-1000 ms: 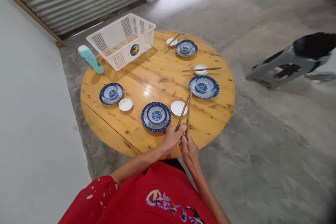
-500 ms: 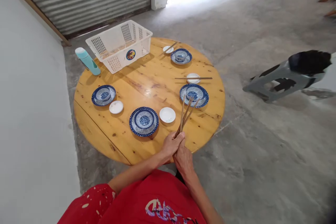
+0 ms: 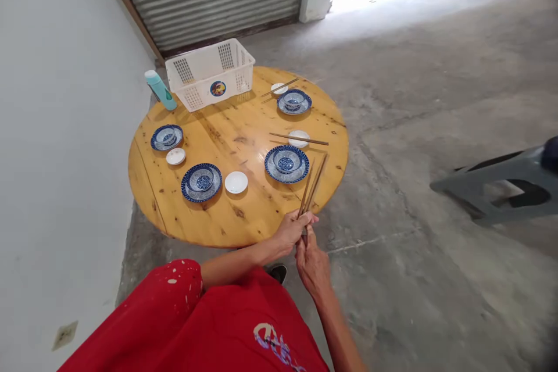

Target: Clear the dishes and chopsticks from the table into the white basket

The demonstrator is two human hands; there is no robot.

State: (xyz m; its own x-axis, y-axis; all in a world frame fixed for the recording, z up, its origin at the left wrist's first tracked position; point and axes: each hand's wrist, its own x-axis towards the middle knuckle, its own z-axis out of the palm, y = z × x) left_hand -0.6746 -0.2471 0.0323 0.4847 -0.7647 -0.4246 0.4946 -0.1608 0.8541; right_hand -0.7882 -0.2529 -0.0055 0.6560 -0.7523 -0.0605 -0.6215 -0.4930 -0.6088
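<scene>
My left hand [image 3: 291,231] is closed around a small bundle of brown chopsticks [image 3: 315,185] at the table's near right edge. Their upper ends fan slightly apart and point away from me. Just below, my right hand [image 3: 314,267] closes on the lower ends, which the fingers partly hide. Nearest to the bundle is a blue-and-white plate [image 3: 271,172] with a bowl [image 3: 286,160] on it. Behind that plate, a pair of chopsticks [image 3: 320,142] lies across a small white dish [image 3: 299,135]. Another white dish [image 3: 236,182] sits beside the front-left plate [image 3: 187,190], without chopsticks on it.
The round wooden table [image 3: 235,226] also carries a white plastic basket [image 3: 198,96] and a turquoise bottle [image 3: 160,90] at the back. More plates with bowls stand at the left and far right. A grey stool [image 3: 462,186] is on the right; a wall borders the left.
The view has swung and shifted, so the table sits further left. Both hands remain together on the chopsticks, whose tips are now less spread, and the bundle is closer to the table's right edge.
</scene>
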